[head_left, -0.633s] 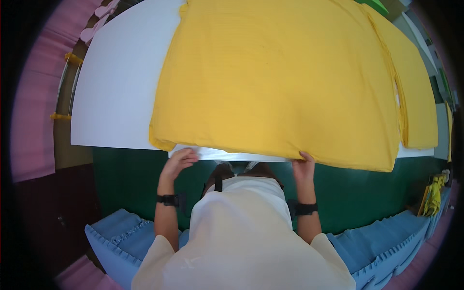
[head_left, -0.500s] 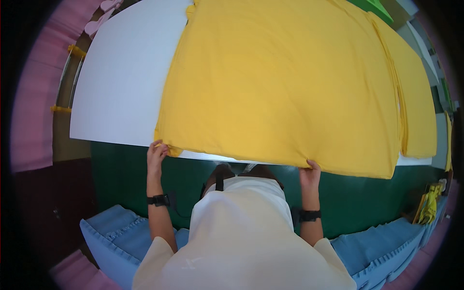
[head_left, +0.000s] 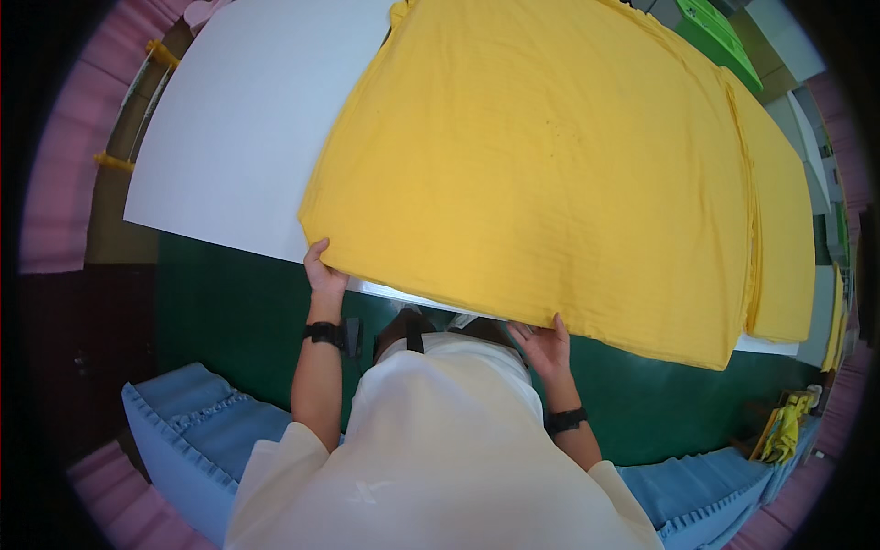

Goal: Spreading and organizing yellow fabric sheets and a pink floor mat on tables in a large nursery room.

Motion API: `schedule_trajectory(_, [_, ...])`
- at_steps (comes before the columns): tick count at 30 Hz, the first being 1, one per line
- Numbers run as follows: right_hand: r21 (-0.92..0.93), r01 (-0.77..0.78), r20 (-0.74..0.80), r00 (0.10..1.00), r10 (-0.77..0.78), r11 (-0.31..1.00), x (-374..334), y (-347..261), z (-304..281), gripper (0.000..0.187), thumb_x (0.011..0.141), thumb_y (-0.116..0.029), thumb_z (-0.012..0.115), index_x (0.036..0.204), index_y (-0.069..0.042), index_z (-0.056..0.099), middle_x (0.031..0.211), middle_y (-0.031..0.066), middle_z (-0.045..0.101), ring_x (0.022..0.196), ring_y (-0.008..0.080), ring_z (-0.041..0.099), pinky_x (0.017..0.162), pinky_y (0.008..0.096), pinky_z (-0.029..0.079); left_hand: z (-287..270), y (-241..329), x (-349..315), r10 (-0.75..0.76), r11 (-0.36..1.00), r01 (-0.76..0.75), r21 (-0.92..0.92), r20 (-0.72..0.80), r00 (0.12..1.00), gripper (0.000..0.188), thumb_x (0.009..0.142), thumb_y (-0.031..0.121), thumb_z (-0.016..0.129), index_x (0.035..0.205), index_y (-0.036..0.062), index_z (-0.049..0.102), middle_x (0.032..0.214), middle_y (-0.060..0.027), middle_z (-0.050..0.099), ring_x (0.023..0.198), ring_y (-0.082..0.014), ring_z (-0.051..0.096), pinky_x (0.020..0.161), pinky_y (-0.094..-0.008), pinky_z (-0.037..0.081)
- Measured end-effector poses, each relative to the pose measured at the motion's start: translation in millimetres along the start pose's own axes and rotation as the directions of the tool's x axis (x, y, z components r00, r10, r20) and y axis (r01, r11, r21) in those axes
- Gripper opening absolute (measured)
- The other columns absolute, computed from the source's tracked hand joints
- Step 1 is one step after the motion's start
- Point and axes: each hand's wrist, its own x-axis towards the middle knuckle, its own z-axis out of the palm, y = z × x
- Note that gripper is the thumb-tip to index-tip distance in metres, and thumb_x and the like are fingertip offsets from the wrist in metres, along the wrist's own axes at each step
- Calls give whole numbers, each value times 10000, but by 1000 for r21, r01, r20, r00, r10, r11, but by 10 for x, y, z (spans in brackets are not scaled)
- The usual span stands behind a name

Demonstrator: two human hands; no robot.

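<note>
A wide yellow cloth (head_left: 522, 174) lies spread over a white table, its near hem hanging slightly past the table edge. At the cloth's near left corner, my left hand (head_left: 325, 273) is closed on the hem, thumb on top and the other fingers hidden beneath. My right hand (head_left: 547, 350) touches the same hem farther right. Its thumb is raised against the edge and its fingers are spread apart, their tips partly under the cloth. Light wrinkles run across the yellow surface.
Bare white tabletop (head_left: 247, 119) shows to the left. Another yellow cloth (head_left: 779, 220) lies along the right side. A green crate (head_left: 720, 37) stands at the far right. Blue padded seats (head_left: 206, 422) are behind me on both sides, on a green floor (head_left: 238, 312).
My left hand has shifted right and slightly up along the hem. My right hand has slid left and down, its fingers spreading. The view has turned, tilting the table edge.
</note>
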Motion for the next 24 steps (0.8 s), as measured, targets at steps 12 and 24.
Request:
schedule_trajectory(12, [-93,90,14,996,-89,992,137,87,4,438,823,-200,606,1219,-71,469,1238,111,509,1175,293,446,1039,476,303,317,207,-243,174,209,290,934,-327,929,590,729,173,691,1207,-29,410,1145,-161,551,1042,-279,549,875,-356,450])
schedule_trajectory(24, [-211,244,-68,962,-263,947,81,87,-111,387,884,-293,537,1196,-71,482,1174,109,543,1110,285,491,992,449,350,590,342,791,-51,228,-10,974,22,998,460,707,166,731,1038,-89,538,938,-152,623,815,-217,618,734,-287,498])
